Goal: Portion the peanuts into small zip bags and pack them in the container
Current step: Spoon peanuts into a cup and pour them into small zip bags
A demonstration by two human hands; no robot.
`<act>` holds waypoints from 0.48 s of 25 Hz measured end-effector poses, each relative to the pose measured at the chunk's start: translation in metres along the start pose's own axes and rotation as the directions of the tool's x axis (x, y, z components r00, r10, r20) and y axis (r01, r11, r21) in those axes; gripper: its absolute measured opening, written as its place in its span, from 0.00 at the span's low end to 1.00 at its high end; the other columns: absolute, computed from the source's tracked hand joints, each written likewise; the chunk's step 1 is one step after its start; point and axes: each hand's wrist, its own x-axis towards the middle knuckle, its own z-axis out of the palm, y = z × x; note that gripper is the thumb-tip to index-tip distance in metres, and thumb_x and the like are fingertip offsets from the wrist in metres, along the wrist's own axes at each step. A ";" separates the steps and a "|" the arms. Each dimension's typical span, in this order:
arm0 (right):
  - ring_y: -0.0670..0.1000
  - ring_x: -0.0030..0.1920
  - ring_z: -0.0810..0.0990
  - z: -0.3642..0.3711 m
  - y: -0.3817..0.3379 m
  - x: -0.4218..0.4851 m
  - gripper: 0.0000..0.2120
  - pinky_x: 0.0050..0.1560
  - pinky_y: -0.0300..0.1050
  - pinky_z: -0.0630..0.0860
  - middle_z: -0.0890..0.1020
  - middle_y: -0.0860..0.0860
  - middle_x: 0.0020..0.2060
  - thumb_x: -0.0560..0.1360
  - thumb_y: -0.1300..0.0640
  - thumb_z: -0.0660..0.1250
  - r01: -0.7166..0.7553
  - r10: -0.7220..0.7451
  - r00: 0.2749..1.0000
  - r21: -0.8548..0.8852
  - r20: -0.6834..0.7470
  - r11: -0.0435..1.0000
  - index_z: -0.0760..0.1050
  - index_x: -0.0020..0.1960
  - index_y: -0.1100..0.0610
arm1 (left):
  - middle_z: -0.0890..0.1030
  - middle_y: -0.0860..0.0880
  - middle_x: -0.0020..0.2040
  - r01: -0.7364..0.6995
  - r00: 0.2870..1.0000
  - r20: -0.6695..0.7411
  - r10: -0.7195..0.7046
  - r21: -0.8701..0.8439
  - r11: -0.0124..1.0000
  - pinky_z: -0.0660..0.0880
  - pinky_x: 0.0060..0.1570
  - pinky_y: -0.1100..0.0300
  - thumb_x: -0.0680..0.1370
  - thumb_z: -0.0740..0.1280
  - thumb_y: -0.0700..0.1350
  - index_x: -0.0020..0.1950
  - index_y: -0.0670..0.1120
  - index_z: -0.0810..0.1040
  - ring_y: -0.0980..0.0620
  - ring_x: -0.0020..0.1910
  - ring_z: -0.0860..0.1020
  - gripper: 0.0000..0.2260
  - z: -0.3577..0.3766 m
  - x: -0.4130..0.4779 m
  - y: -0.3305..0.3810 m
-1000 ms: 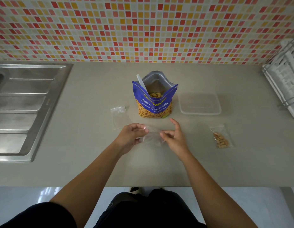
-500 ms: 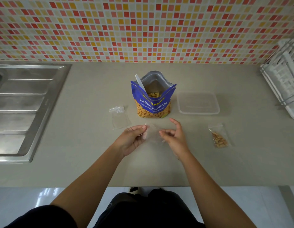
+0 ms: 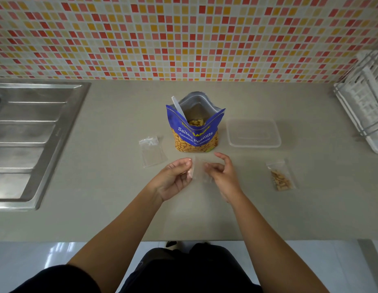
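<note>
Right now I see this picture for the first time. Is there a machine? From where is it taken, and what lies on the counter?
There is no machine: these are a person's two bare hands. The camera sits on the person's head and looks down. The left hand and the right hand pinch one empty zip bag between them. On the counter stand an open peanut bag with a white spoon inside and an empty clear container. A filled zip bag lies on the right, spare empty bags on the left.
</note>
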 end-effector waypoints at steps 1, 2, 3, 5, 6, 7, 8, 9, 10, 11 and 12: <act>0.43 0.35 0.79 0.002 0.001 0.000 0.22 0.39 0.34 0.75 0.80 0.49 0.36 0.72 0.63 0.70 -0.002 0.001 1.000 0.036 0.009 0.999 0.67 0.63 0.54 | 0.79 0.51 0.28 0.000 1.000 0.007 0.001 -0.044 0.999 0.76 0.28 0.69 0.65 0.70 0.40 0.36 0.45 0.81 0.59 0.25 0.77 0.02 0.004 -0.001 -0.001; 0.42 0.34 0.79 0.003 0.002 0.000 0.21 0.39 0.34 0.75 0.80 0.49 0.34 0.73 0.64 0.69 0.004 -0.006 1.000 0.060 0.023 0.998 0.67 0.63 0.55 | 0.78 0.52 0.27 -0.001 1.000 0.010 0.002 -0.098 0.995 0.75 0.27 0.69 0.64 0.70 0.41 0.34 0.46 0.82 0.60 0.24 0.76 0.01 0.008 -0.003 -0.003; 0.40 0.33 0.78 0.005 0.002 0.000 0.21 0.38 0.33 0.75 0.80 0.49 0.33 0.73 0.65 0.68 0.015 -0.017 0.999 0.072 0.036 0.997 0.67 0.63 0.55 | 0.78 0.52 0.27 -0.003 1.000 0.001 0.004 -0.153 0.988 0.75 0.26 0.70 0.67 0.69 0.41 0.33 0.46 0.83 0.60 0.23 0.76 0.04 0.011 -0.003 -0.004; 0.39 0.33 0.78 0.008 0.002 0.001 0.20 0.38 0.32 0.75 0.80 0.46 0.30 0.74 0.67 0.66 0.042 -0.046 0.998 0.083 0.048 0.996 0.68 0.63 0.54 | 0.79 0.53 0.27 0.001 1.000 -0.020 -0.006 -0.230 0.973 0.74 0.26 0.71 0.74 0.63 0.41 0.32 0.46 0.84 0.61 0.23 0.75 0.14 0.015 -0.002 -0.006; 0.39 0.33 0.78 0.009 0.002 0.002 0.19 0.38 0.32 0.75 0.80 0.46 0.30 0.75 0.67 0.65 0.054 -0.058 0.997 0.086 0.045 0.995 0.68 0.62 0.53 | 0.79 0.53 0.27 0.008 1.000 -0.024 -0.014 -0.246 0.969 0.74 0.26 0.72 0.76 0.61 0.42 0.32 0.46 0.84 0.61 0.23 0.75 0.16 0.015 -0.002 -0.006; 0.39 0.34 0.78 0.009 0.001 0.002 0.19 0.38 0.32 0.75 0.81 0.47 0.31 0.75 0.66 0.65 0.062 -0.065 0.997 0.086 0.037 0.994 0.68 0.62 0.52 | 0.78 0.53 0.27 0.013 1.000 -0.016 -0.018 -0.251 0.968 0.74 0.27 0.72 0.75 0.62 0.42 0.33 0.46 0.84 0.61 0.23 0.75 0.15 0.014 -0.002 -0.006; 0.39 0.35 0.79 0.008 0.001 0.003 0.18 0.39 0.32 0.75 0.81 0.48 0.33 0.75 0.66 0.65 0.065 -0.067 0.998 0.081 0.022 0.995 0.69 0.62 0.51 | 0.78 0.53 0.27 0.011 1.000 0.002 -0.011 -0.238 0.971 0.75 0.27 0.71 0.73 0.63 0.42 0.34 0.45 0.83 0.60 0.24 0.75 0.12 0.014 -0.002 -0.004; 0.39 0.36 0.79 0.006 0.000 0.004 0.18 0.40 0.33 0.76 0.81 0.49 0.36 0.76 0.65 0.65 0.060 -0.060 0.998 0.075 0.000 0.995 0.69 0.62 0.51 | 0.77 0.52 0.27 -0.003 1.000 0.014 0.006 -0.193 0.981 0.75 0.28 0.71 0.73 0.64 0.41 0.36 0.44 0.81 0.60 0.24 0.75 0.09 0.011 -0.002 -0.003; 0.40 0.36 0.80 0.003 0.000 0.004 0.18 0.40 0.33 0.76 0.82 0.51 0.38 0.76 0.64 0.65 0.050 -0.048 0.998 0.078 -0.030 0.996 0.68 0.63 0.52 | 0.77 0.51 0.28 -0.034 0.999 0.000 0.034 -0.095 0.995 0.75 0.29 0.70 0.74 0.64 0.40 0.39 0.43 0.80 0.60 0.25 0.75 0.06 0.008 -0.001 -0.001; 0.41 0.36 0.81 -0.001 -0.001 0.005 0.19 0.39 0.34 0.77 0.82 0.52 0.40 0.75 0.63 0.66 0.039 -0.033 0.998 0.092 -0.062 0.995 0.68 0.64 0.53 | 0.77 0.51 0.30 -0.086 0.995 -0.048 0.089 0.056 0.995 0.75 0.31 0.70 0.75 0.65 0.38 0.41 0.43 0.79 0.59 0.27 0.74 0.05 0.004 0.001 0.001; 0.42 0.36 0.81 -0.005 -0.002 0.005 0.20 0.38 0.33 0.76 0.81 0.52 0.41 0.75 0.62 0.67 0.028 -0.020 0.996 0.102 -0.084 0.994 0.67 0.64 0.54 | 0.78 0.51 0.32 -0.134 0.980 -0.113 0.166 0.248 0.959 0.75 0.34 0.70 0.76 0.65 0.37 0.44 0.43 0.80 0.58 0.29 0.74 0.05 -0.003 0.003 0.003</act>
